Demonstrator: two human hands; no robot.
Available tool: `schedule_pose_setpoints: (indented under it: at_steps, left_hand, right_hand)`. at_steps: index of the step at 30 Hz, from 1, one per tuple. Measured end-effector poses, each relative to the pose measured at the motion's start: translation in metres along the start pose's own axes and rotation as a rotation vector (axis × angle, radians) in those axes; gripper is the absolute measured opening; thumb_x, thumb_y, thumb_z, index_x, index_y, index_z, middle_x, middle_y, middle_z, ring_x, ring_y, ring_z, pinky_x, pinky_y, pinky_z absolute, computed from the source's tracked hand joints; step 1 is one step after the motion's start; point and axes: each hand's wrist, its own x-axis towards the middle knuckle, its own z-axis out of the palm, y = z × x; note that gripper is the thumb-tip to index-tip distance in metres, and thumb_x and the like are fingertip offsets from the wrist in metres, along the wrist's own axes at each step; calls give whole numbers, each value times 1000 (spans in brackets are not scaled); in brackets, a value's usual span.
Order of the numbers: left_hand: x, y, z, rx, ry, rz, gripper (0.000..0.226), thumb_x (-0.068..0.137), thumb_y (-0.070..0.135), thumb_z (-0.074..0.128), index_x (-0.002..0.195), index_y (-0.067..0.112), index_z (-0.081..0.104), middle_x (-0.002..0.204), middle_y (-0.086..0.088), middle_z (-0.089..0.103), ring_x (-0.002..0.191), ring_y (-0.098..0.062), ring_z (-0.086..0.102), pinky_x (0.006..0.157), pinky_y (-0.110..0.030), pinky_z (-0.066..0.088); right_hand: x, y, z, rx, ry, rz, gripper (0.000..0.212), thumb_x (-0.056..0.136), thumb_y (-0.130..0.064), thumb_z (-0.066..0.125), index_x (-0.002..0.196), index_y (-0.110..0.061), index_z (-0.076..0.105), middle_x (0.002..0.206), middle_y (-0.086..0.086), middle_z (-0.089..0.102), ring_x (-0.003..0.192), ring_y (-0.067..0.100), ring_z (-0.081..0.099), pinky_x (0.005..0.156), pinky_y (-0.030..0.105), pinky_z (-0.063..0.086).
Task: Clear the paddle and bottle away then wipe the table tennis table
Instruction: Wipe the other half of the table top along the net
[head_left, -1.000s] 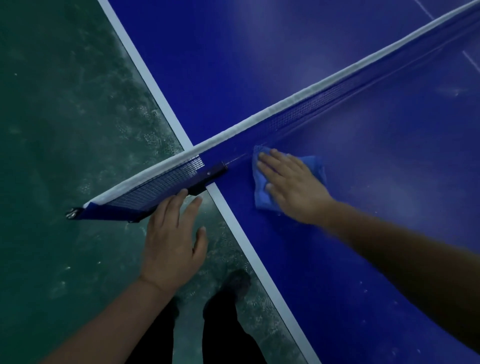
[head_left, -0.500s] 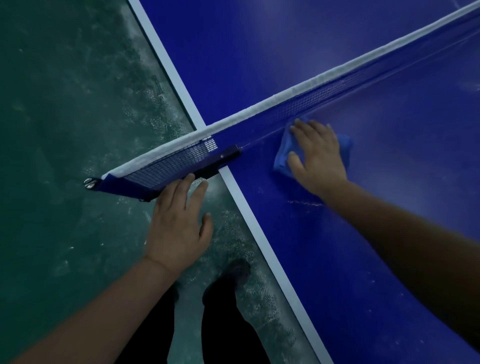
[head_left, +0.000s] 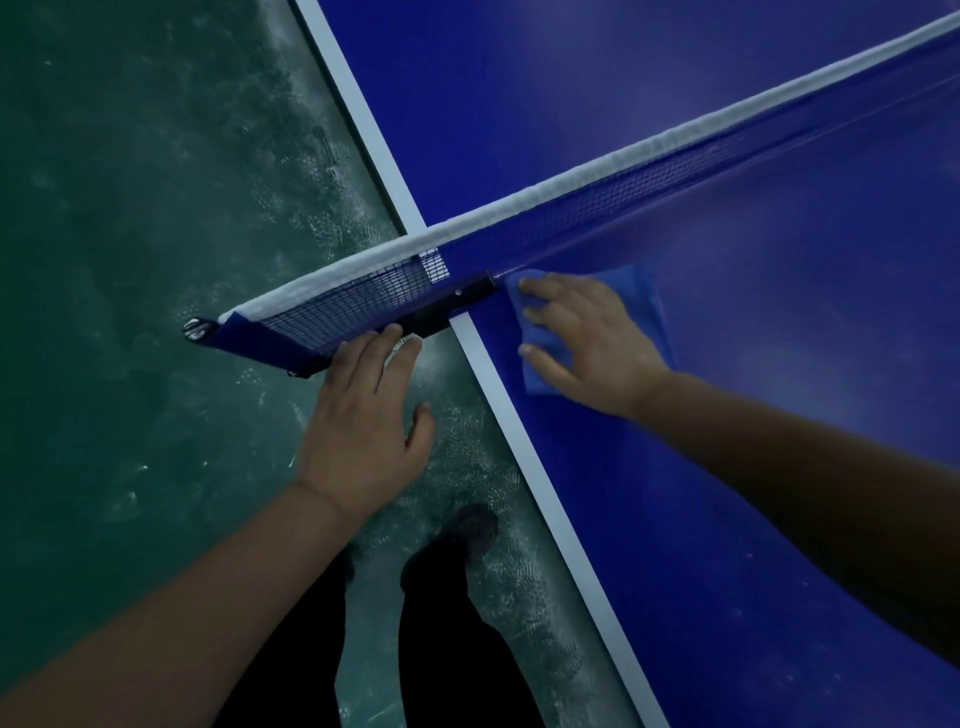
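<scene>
Filling the right side of the view, the blue table tennis table (head_left: 753, 519) is showing its white-lined side edge (head_left: 550, 499) running from the top centre down to the bottom right, with a scuffed green floor (head_left: 130, 234) lying beyond it on the left. The net (head_left: 597, 202), white-taped along its top, is stretching across the table from the upper right and overhanging the side edge, where its black clamp (head_left: 447, 306) is sitting at the edge and its blue end post (head_left: 234, 332) is sticking out over the floor. The person's legs in dark trousers (head_left: 441, 623) are standing on the floor just beside the table's edge. The right arm is reaching in from the lower right across the table, and the right hand (head_left: 592, 343) is lying palm down with its fingers spread and straight, pressing flat on a folded blue cloth (head_left: 649, 301) rather than clenching it. That cloth is lying on the table top close to the side edge, touching the foot of the net just beside the clamp. The left arm is coming up from the lower left, off the table; the left hand (head_left: 363, 431) is hovering palm down, fingers relaxed and gripping nothing, its fingertips (head_left: 387, 338) lying at the underside of the overhanging net end, though whether they are touching it cannot be told.
</scene>
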Motion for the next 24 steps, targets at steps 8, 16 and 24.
schedule_pose_setpoints:
  at_steps: [8, 16, 24]
  left_hand:
    - [-3, -1, -2, -31, -24, 2, 63, 88, 33, 42, 140, -1, 48, 147, -19, 45, 136, -36, 38, 114, -54, 31]
    - [-3, -5, -5, -51, -45, 16, 62, 89, 30, 45, 141, -2, 47, 148, -20, 44, 137, -35, 38, 114, -53, 31]
    - [-4, -6, -7, -63, -48, 8, 64, 89, 35, 41, 142, -1, 46, 149, -18, 43, 139, -33, 36, 118, -51, 27]
  right_hand:
    - [5, -29, 6, -42, -19, 129, 56, 98, -38, 48, 144, -7, 49, 153, 9, 44, 138, 33, 40, 113, 45, 28]
    - [-2, -40, 11, 13, 52, 214, 48, 99, -34, 45, 140, -11, 54, 147, 3, 51, 133, 33, 43, 110, 50, 35]
    - [4, -55, 22, 39, 124, 283, 46, 100, -36, 41, 136, -13, 57, 145, 1, 53, 129, 30, 46, 107, 46, 35]
